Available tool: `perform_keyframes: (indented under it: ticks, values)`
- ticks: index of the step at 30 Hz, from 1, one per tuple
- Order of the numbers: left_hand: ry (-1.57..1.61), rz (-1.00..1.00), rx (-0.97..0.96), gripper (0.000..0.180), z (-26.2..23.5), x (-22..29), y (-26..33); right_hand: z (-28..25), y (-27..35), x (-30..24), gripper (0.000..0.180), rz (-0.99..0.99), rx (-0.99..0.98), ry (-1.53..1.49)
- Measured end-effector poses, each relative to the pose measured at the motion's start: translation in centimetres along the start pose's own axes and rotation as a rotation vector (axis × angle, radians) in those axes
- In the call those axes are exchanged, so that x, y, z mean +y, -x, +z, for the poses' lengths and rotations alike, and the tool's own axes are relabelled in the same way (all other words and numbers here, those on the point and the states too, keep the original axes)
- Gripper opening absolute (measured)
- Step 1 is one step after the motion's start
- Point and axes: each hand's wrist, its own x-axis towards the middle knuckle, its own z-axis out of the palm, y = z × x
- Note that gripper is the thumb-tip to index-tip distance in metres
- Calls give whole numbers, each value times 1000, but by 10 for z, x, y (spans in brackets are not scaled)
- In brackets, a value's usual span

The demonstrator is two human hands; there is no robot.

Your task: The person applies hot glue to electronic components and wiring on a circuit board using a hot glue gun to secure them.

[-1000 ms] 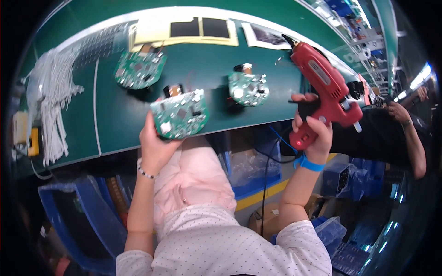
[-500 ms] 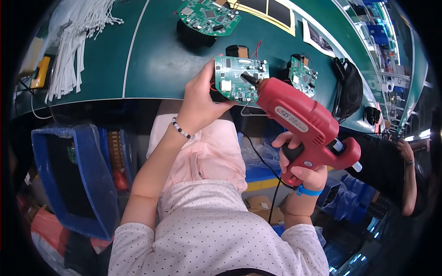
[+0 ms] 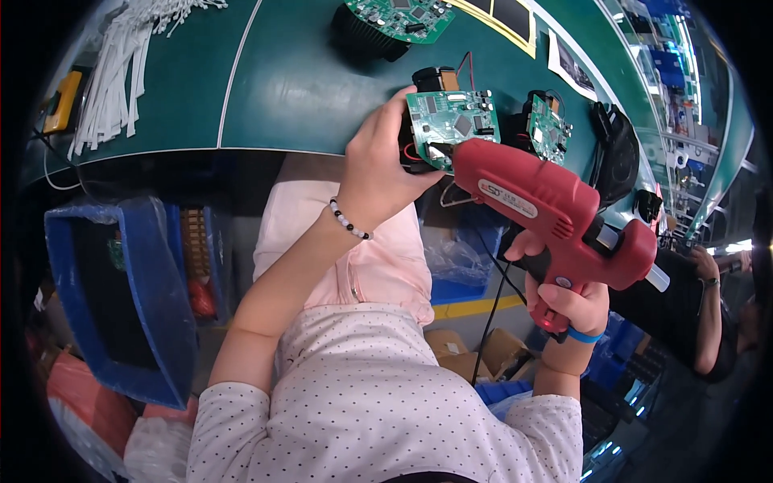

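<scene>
My left hand grips a black-based device topped by a green circuit board at the table's front edge. The fingers are around its left side, and a thin red wire shows beside them. A red hot glue gun is in my right hand, fingers wrapped around the handle near the trigger. Its dark nozzle points left, at the lower left part of the board, close to a silver component; whether it touches cannot be made out. A translucent glue stick sticks out of the gun's rear.
Another board assembly stands right of mine, and a larger finned one is farther back. A black pouch lies at right. White cable ties cover the left. Below are blue bins; a co-worker's arm shows at right.
The glue gun's nozzle has shifted from the board's middle to its lower left part. In the picture, the left hand and the device appear farther right.
</scene>
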Motion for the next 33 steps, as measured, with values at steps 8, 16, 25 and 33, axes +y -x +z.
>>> perform_keyframes:
  ticks: [8,16,25,33]
  values:
    - [35,33,30,78,3,-4,0,16,7,-5,45,-1,118,42]
    - [27,40,49,73,4,-2,1,21,9,-9,45,56,160,78]
    - [-16,89,86,72,5,-3,2,25,8,-4,46,-23,181,83]
    - [-21,103,90,71,5,-2,1,18,12,-5,50,67,167,91]
